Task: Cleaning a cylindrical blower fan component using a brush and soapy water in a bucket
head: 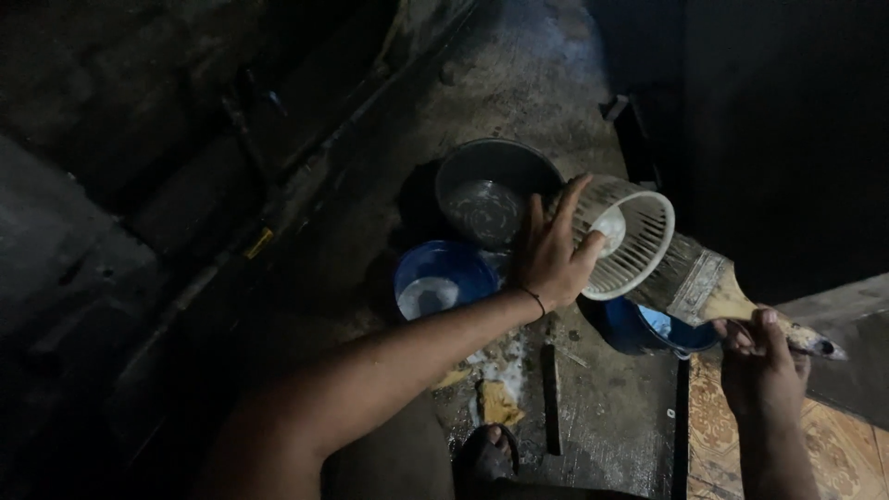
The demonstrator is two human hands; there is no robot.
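While the right hand gripped the wide paintbrush by its wooden handle, its long axis ran up-left, bristles touching the white slotted basket. That basket sat clasped in the left hand (tilted, mouth toward the brush), above the blue bowl and grey bucket on the floor.

A round grey metal basin holding shallow whitish liquid stands on the dark wet concrete floor. Just beside it sits a blue plastic bowl with pale liquid inside. Another blue plastic container stands near a patterned orange floor tile. A dark sandal lies at the bottom edge.
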